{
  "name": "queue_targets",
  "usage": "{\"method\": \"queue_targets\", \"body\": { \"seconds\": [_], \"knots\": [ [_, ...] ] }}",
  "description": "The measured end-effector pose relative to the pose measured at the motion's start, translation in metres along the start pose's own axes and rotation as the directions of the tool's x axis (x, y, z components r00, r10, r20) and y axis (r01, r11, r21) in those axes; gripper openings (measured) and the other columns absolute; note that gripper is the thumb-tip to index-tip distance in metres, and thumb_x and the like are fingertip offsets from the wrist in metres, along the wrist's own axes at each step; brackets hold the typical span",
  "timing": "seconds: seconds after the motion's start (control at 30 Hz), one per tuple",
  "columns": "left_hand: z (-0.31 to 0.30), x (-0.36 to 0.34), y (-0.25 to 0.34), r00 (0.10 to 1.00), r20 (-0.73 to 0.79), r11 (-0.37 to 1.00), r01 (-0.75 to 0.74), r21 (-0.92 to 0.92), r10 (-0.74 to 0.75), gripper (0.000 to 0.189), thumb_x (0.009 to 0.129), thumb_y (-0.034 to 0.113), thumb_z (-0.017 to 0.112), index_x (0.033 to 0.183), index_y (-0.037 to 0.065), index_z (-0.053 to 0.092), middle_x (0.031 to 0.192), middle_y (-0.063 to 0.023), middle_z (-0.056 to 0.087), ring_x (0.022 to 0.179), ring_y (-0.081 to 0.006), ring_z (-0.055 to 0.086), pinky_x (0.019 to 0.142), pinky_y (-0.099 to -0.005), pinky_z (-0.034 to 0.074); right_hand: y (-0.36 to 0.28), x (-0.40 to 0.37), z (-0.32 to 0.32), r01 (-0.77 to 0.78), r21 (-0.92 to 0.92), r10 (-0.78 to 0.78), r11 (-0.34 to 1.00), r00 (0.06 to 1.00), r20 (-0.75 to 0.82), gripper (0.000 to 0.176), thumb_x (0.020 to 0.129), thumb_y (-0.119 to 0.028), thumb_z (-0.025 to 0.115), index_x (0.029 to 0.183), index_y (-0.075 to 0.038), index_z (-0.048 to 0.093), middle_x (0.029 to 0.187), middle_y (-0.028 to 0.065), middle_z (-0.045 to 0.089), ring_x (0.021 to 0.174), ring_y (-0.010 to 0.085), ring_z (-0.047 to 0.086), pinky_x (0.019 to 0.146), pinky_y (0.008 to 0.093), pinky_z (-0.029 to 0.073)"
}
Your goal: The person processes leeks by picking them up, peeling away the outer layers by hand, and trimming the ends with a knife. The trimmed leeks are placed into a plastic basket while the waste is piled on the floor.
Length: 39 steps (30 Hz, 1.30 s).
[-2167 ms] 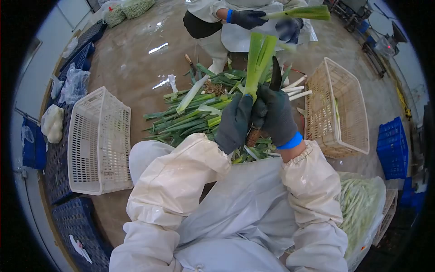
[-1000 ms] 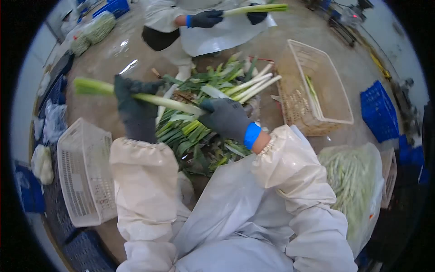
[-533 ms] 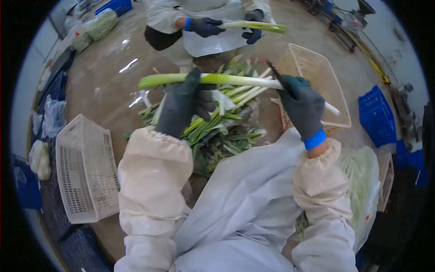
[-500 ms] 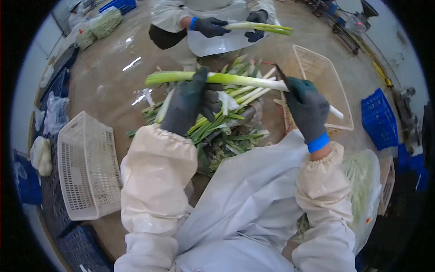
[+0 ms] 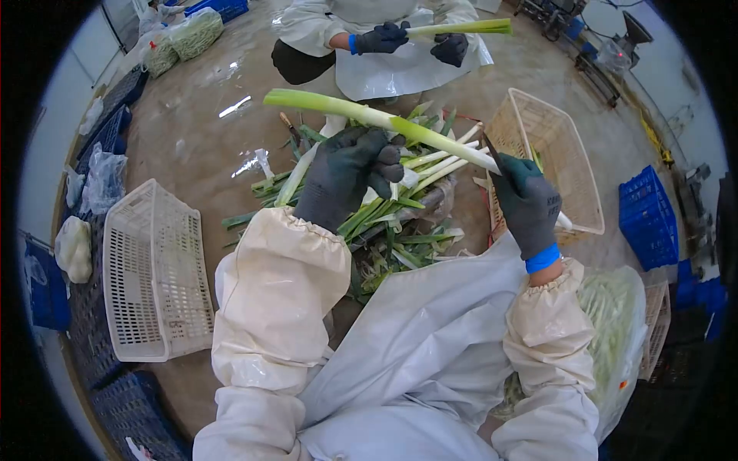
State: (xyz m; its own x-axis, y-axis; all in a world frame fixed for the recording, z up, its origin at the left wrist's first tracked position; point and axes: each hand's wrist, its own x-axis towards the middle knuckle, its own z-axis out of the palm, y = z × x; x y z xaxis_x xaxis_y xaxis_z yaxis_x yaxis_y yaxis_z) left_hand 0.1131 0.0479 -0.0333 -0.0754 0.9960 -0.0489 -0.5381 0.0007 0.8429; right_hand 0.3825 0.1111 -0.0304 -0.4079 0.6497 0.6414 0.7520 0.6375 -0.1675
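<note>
A long leek (image 5: 330, 104) slants across the space in front of me, green end up left, white end at my right hand. Dark-gloved and closed, my right hand (image 5: 526, 201) grips a knife (image 5: 565, 221), its dark blade beside the leek's white end and its pale handle showing below the fist. My left hand (image 5: 346, 177), also gloved, has its fingers curled in just under the leek's middle; I cannot tell what they hold. Below both hands lies a pile of leeks and trimmed leaves (image 5: 400, 238) on the floor.
Opposite me a gloved person (image 5: 377, 38) holds another leek (image 5: 469, 28). White plastic crates stand left (image 5: 157, 284) and right (image 5: 565, 127). A blue crate (image 5: 648, 219) is far right. Near my right arm sits a clear bag of leeks (image 5: 615, 323).
The leek now tilts, its green end raised and its white end lower. My left hand has shifted right and down from the leek, its fingers more curled. The knife hand moved slightly down.
</note>
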Motion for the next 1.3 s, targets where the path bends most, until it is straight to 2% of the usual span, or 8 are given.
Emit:
{"method": "queue_targets", "body": {
  "seconds": [0.23, 0.33, 0.53, 0.67, 0.73, 1.07, 1.2, 1.3],
  "knots": [
    [-0.025, 0.01, -0.01, 0.762, -0.129, 0.647, -0.432, 0.628, 0.634, 0.017, 0.092, 0.014, 0.06, 0.098, -0.001, 0.063, 0.077, -0.0096, 0.066, 0.067, -0.0177, 0.064, 0.056, -0.0288, 0.054, 0.001, 0.005, -0.009, -0.113, 0.134, 0.085, 0.985, 0.977, 0.197, 0.023, 0.078, -0.017, 0.071, 0.1, -0.011, 0.069, 0.086, 0.0118, 0.066, 0.075, 0.0299, 0.065, 0.065, 0.0364, 0.05],
    [-0.068, 0.016, 0.017, 0.738, -0.314, 0.802, -0.544, 0.249, 0.598, 0.025, 0.092, 0.008, 0.057, 0.114, -0.003, 0.057, 0.083, -0.0125, 0.065, 0.067, -0.0155, 0.062, 0.059, -0.0283, 0.052, 0.022, -0.004, -0.016, -0.163, 0.174, 0.136, 0.971, 0.978, 0.158, 0.023, 0.077, -0.017, 0.072, 0.099, -0.011, 0.07, 0.087, 0.0121, 0.067, 0.076, 0.029, 0.066, 0.066, 0.0356, 0.05],
    [-0.07, 0.02, -0.001, 0.861, -0.267, 0.833, -0.269, 0.483, 0.433, 0.049, 0.089, 0.013, 0.062, 0.132, -0.004, 0.046, 0.101, -0.0151, 0.064, 0.082, -0.0139, 0.06, 0.066, -0.0283, 0.053, 0.055, -0.031, -0.05, -0.594, 0.201, 0.567, 0.779, 0.804, 0.177, 0.027, 0.079, -0.018, 0.072, 0.103, -0.006, 0.07, 0.075, 0.0048, 0.067, 0.062, 0.0093, 0.059, 0.059, 0.0266, 0.047],
    [-0.072, 0.021, -0.007, 0.902, -0.009, 0.528, -0.244, 0.813, 0.431, 0.04, 0.087, 0.023, 0.065, 0.117, -0.003, 0.062, 0.095, -0.0083, 0.068, 0.082, -0.0091, 0.058, 0.069, -0.0262, 0.05, 0.085, -0.058, -0.078, -0.724, 0.269, 0.742, 0.635, 0.669, 0.05, 0.029, 0.078, -0.018, 0.072, 0.103, -0.003, 0.07, 0.08, 0.0035, 0.068, 0.064, 0.007, 0.057, 0.06, 0.0252, 0.047],
    [-0.057, 0.017, -0.005, 0.948, -0.181, 0.743, -0.078, 0.665, 0.262, 0.027, 0.088, 0.016, 0.063, 0.108, -0.002, 0.067, 0.096, -0.0091, 0.069, 0.079, -0.0126, 0.062, 0.069, -0.0268, 0.05, 0.094, -0.067, -0.093, -0.788, 0.251, 0.818, 0.562, 0.575, -0.024, 0.03, 0.078, -0.019, 0.072, 0.103, -0.003, 0.07, 0.081, 0.0042, 0.069, 0.064, 0.007, 0.057, 0.06, 0.0251, 0.047],
    [-0.044, 0.009, 0.024, 0.948, -0.15, 0.804, -0.146, 0.577, 0.281, 0.035, 0.092, 0.023, 0.058, 0.113, -0.005, 0.062, 0.105, -0.0141, 0.066, 0.089, -0.0206, 0.064, 0.08, -0.0326, 0.052, 0.293, -0.024, -0.109, -0.644, -0.573, 0.741, 0.508, 0.665, -0.09, 0.038, 0.079, -0.036, 0.065, 0.1, -0.004, 0.069, 0.093, 0.0247, 0.066, 0.087, 0.0394, 0.064, 0.076, 0.0464, 0.049],
    [-0.046, 0.005, 0.054, 0.932, -0.111, 0.801, -0.233, 0.551, 0.346, 0.037, 0.092, 0.026, 0.059, 0.112, -0.005, 0.062, 0.106, -0.0146, 0.065, 0.092, -0.0218, 0.063, 0.081, -0.0343, 0.053, 0.269, 0.012, -0.062, -0.535, -0.558, 0.573, 0.634, 0.81, -0.125, 0.038, 0.084, -0.034, 0.059, 0.11, -0.008, 0.066, 0.109, 0.0233, 0.063, 0.104, 0.0389, 0.06, 0.088, 0.0463, 0.047],
    [-0.051, -0.002, 0.059, 0.887, -0.125, 0.785, -0.317, 0.532, 0.444, 0.035, 0.089, 0.024, 0.062, 0.107, -0.005, 0.064, 0.097, -0.0142, 0.066, 0.082, -0.0209, 0.065, 0.075, -0.0309, 0.053, 0.218, 0.019, -0.006, -0.383, -0.138, 0.406, 0.913, 0.884, 0.233, 0.037, 0.083, -0.036, 0.062, 0.106, -0.007, 0.068, 0.102, 0.0186, 0.067, 0.096, 0.0323, 0.065, 0.083, 0.0392, 0.049]
  ]
}}
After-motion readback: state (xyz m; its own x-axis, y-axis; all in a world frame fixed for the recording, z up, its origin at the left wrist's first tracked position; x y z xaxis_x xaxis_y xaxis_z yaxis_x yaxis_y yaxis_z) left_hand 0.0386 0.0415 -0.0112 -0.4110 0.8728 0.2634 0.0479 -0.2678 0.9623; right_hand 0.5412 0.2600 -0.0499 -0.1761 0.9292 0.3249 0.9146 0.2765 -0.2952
